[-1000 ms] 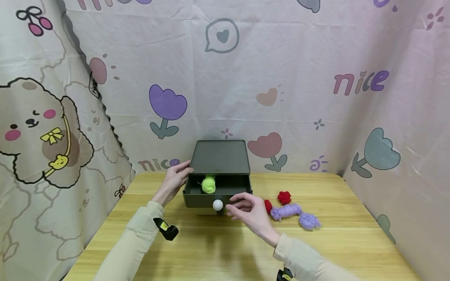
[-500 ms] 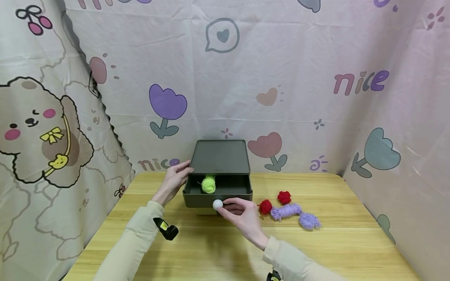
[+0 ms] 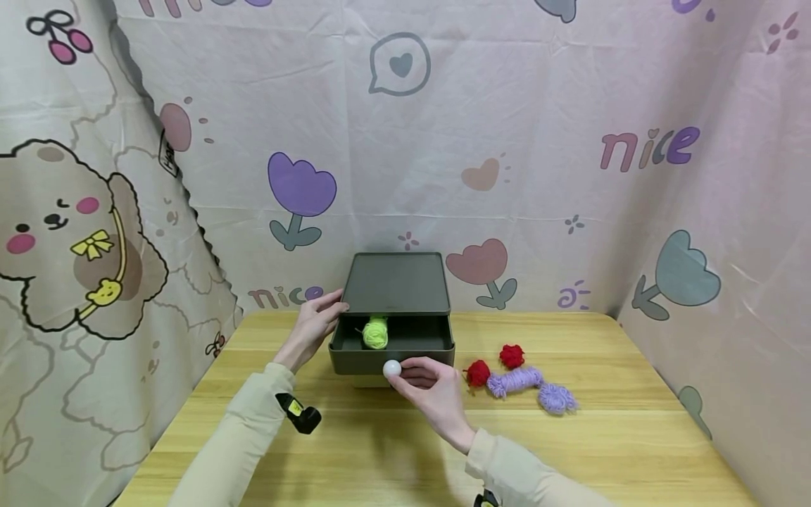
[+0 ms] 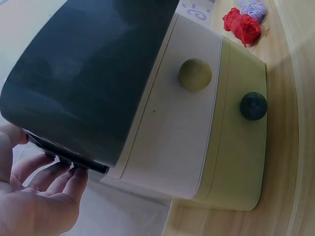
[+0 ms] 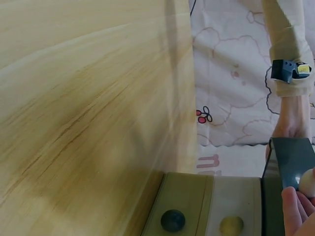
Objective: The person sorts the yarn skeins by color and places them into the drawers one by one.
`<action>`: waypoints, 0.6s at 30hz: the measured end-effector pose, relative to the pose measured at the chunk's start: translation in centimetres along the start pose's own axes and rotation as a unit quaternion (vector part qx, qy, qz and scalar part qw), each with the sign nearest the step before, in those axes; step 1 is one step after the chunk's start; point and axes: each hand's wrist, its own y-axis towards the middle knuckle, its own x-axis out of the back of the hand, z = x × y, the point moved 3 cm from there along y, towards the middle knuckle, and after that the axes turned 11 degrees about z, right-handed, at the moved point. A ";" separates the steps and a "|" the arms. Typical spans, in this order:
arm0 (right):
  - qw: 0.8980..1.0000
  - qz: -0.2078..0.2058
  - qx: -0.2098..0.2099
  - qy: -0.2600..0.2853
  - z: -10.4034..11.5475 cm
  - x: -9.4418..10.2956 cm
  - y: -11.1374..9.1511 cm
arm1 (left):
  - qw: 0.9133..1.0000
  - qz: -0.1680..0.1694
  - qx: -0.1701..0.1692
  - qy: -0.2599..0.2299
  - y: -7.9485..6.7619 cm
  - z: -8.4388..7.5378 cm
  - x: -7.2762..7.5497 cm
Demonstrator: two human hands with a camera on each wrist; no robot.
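Observation:
A small drawer cabinet (image 3: 399, 282) with a dark grey top stands on the table, its top drawer (image 3: 357, 361) pulled out. Inside lies a bundle of lime-green yarn (image 3: 375, 334). The right hand (image 3: 434, 394) pinches the white round knob (image 3: 392, 368) on that drawer's front between thumb and fingers; the knob (image 5: 308, 183) also shows at the edge of the right wrist view. At the cabinet's left side, the left hand (image 3: 312, 325) rests its extended fingers against the upper edge. Its fingers (image 4: 74, 184) touch the dark side in the left wrist view.
Right of the cabinet lie two red yarn balls (image 3: 478, 373) and two lilac yarn bundles (image 3: 516, 382). Below the pulled-out drawer are a white drawer (image 4: 167, 118) with a yellowish knob and a pale green drawer (image 4: 236, 152) with a dark knob. A printed curtain (image 3: 405, 141) hangs behind.
The right hand has moved left from beside the white knob and now pinches it. The left hand stays at the cabinet's side, and the drawer appears unmoved.

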 end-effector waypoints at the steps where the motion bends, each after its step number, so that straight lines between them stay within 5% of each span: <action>1: 1.000 0.000 0.002 0.000 0.0 0.0 0.0 | 1.000 -0.001 0.001 0.000 0.0 0.0 0.0; 18: 1.000 -0.003 0.007 -0.013 -0.2 0.2 0.6 | 1.000 0.005 -0.001 -0.007 -0.1 -0.1 0.0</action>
